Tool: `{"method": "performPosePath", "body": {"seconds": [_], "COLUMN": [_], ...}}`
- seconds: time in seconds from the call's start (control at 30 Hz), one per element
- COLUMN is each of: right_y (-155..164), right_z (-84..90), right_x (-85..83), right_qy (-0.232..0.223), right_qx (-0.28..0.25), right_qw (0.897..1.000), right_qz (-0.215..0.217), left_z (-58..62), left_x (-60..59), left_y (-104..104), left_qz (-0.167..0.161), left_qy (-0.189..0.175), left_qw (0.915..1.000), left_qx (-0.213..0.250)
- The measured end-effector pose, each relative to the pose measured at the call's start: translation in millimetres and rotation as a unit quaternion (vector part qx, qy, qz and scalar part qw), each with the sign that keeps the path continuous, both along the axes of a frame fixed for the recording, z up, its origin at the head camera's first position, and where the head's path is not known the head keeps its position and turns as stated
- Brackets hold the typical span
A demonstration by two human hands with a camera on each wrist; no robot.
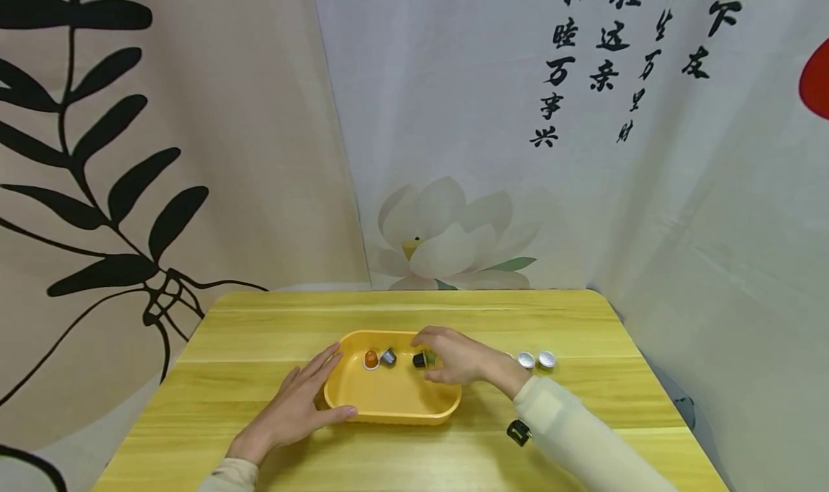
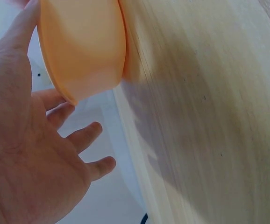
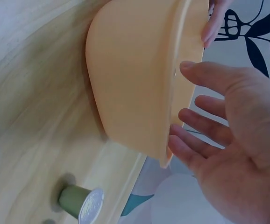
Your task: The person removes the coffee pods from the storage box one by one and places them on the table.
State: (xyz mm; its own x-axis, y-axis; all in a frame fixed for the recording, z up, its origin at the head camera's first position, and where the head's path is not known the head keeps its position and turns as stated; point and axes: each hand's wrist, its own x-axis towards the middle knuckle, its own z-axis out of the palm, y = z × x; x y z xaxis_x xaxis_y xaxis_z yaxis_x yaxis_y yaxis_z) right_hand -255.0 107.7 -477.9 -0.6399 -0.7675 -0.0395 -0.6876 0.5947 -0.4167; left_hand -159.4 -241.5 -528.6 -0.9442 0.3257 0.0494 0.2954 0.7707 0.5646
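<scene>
A yellow plastic tray (image 1: 391, 406) stands on the table and holds several coffee capsules. An orange capsule (image 1: 371, 360) and a blue-grey capsule (image 1: 388, 357) sit in its left half. Toward the right lie a black capsule (image 1: 419, 360) and a green capsule (image 1: 431, 358), partly hidden by my right hand (image 1: 456, 355). That hand reaches over the right rim with fingers spread around these two; in the right wrist view its fingers are apart and nothing shows between them. My left hand (image 1: 294, 406) touches the tray's left side, fingers along the rim and thumb at the front corner.
Right of the tray, capsules with silver lids (image 1: 526, 360) stand on the wooden table (image 1: 311, 308), partly behind the right wrist. One green-bodied capsule (image 3: 74, 200) shows beside the tray in the right wrist view. Printed curtains (image 1: 453, 118) hang behind the table.
</scene>
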Motion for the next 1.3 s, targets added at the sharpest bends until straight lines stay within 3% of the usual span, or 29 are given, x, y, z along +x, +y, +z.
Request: {"method": "performPosePath", "body": {"seconds": [0.43, 0.67, 1.3], "right_y": [-11.7, -15.9, -21.8], "right_z": [-12.3, -15.9, -27.1], "right_x": [-2.5, -4.6, -9.3], "right_qy": [0.006, 0.032, 0.051], "right_qx": [0.051, 0.070, 0.065], "right_qw": [0.999, 0.997, 0.996], "right_qz": [-0.014, -0.009, 0.019], "left_z": [-2.6, -2.1, -0.3], "left_x": [0.5, 0.8, 0.7], "left_y": [0.9, 1.6, 0.7], "left_qz": [0.002, 0.003, 0.001], "left_qy": [-0.001, 0.001, 0.002], "left_qw": [1.0000, 1.0000, 1.0000], "left_qx": [0.002, 0.002, 0.009]}}
